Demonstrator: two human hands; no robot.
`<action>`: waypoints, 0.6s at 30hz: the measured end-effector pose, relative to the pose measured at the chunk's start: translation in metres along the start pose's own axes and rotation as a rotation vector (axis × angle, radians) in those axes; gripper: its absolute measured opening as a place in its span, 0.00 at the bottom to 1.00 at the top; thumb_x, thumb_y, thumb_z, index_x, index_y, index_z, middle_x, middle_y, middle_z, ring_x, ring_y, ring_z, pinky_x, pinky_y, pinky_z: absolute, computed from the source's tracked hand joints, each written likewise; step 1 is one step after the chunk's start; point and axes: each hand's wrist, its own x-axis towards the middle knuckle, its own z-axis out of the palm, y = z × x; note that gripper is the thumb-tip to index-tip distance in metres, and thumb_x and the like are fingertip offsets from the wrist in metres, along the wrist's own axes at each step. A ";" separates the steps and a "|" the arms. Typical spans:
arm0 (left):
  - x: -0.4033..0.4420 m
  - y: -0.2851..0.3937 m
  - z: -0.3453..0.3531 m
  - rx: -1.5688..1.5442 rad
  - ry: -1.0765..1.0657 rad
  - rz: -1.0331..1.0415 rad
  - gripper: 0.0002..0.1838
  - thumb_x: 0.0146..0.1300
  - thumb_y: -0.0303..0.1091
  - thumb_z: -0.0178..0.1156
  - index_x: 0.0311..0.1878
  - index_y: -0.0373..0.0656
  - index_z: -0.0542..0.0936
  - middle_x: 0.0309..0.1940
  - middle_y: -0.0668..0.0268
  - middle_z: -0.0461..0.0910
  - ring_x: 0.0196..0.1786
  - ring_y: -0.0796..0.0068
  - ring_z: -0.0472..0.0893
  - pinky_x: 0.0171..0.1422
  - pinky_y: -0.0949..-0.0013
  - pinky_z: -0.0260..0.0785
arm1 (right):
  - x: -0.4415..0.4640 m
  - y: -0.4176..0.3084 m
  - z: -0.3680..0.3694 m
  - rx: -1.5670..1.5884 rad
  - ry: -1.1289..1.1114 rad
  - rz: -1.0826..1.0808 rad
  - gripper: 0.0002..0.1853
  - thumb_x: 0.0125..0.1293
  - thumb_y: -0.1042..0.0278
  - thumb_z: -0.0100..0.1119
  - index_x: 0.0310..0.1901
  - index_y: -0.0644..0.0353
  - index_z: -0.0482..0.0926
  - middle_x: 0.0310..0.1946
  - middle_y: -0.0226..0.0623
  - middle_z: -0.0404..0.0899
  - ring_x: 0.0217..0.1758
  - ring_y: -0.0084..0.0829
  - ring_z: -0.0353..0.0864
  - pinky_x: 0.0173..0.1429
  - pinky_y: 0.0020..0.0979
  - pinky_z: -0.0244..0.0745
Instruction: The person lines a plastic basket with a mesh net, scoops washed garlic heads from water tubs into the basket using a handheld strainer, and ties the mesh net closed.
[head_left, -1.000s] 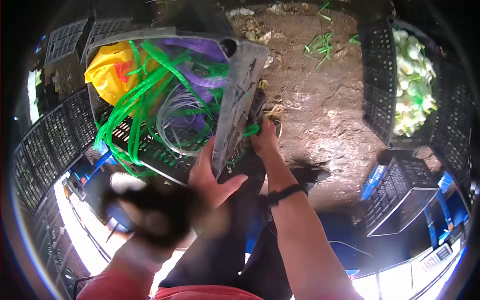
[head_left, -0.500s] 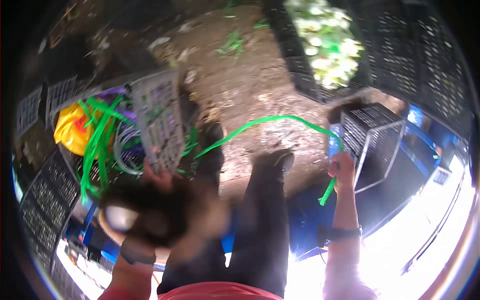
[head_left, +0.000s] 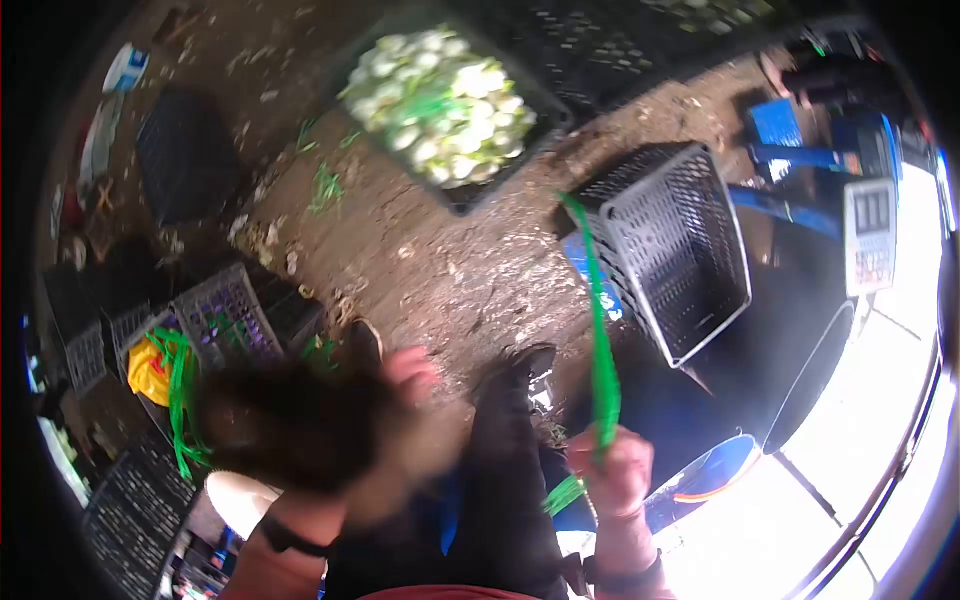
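Note:
My right hand [head_left: 612, 470] is closed around a long green netting strip [head_left: 600, 340]. The strip rises above the fist and a short tail hangs below it. A blurred dark shape [head_left: 300, 420] close to the camera covers most of my left hand [head_left: 410, 372]. Only a few smeared fingers show past its edge, and I cannot tell whether they hold anything. More green strips [head_left: 182, 400] hang over a crate at the left, beside a yellow bag [head_left: 150, 372].
An empty black crate [head_left: 690, 250] lies tilted at the right, near a scale [head_left: 870, 235]. A crate of white, onion-like vegetables [head_left: 440, 105] sits ahead. Green scraps [head_left: 325, 188] litter the dirt floor [head_left: 430, 260]. Part of another person [head_left: 840, 85] shows at the far right.
The view has turned to the right. My left hand has moved away from the left crate, and my right hand has drawn nearer my body with the green strip, which now points upward.

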 end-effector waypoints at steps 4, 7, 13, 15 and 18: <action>0.063 0.019 0.151 -0.535 -0.319 -0.224 0.19 0.69 0.42 0.49 0.59 0.45 0.66 0.49 0.52 0.76 0.49 0.60 0.78 0.55 0.58 0.69 | -0.024 -0.039 -0.057 -0.011 -0.487 0.250 0.09 0.61 0.75 0.56 0.41 0.69 0.81 0.26 0.41 0.77 0.29 0.28 0.75 0.35 0.25 0.69; 0.100 0.042 0.219 -0.428 0.014 -0.024 0.16 0.65 0.28 0.52 0.56 0.46 0.67 0.40 0.59 0.78 0.28 0.76 0.75 0.31 0.73 0.68 | -0.061 -0.049 -0.115 0.034 -0.500 0.352 0.09 0.64 0.76 0.56 0.43 0.71 0.80 0.29 0.38 0.78 0.30 0.24 0.75 0.36 0.24 0.68; 0.100 0.054 0.342 -0.026 -0.393 0.060 0.25 0.63 0.26 0.50 0.64 0.43 0.63 0.39 0.60 0.76 0.22 0.80 0.71 0.25 0.77 0.63 | -0.124 -0.060 -0.201 0.431 -0.150 0.389 0.11 0.63 0.75 0.58 0.47 0.67 0.79 0.26 0.30 0.79 0.27 0.15 0.73 0.29 0.17 0.66; 0.115 0.027 0.364 0.047 -0.484 -0.008 0.24 0.63 0.26 0.50 0.64 0.42 0.63 0.39 0.59 0.76 0.23 0.78 0.73 0.25 0.75 0.66 | -0.125 -0.057 -0.213 0.464 -0.115 0.286 0.11 0.62 0.75 0.60 0.47 0.67 0.79 0.25 0.29 0.79 0.24 0.14 0.74 0.26 0.16 0.66; 0.141 0.001 0.385 0.140 -0.545 -0.037 0.24 0.63 0.25 0.51 0.63 0.42 0.65 0.39 0.59 0.76 0.24 0.78 0.75 0.27 0.75 0.67 | -0.113 -0.060 -0.222 0.652 -0.097 0.180 0.11 0.59 0.75 0.63 0.43 0.69 0.79 0.26 0.34 0.80 0.25 0.17 0.77 0.25 0.17 0.68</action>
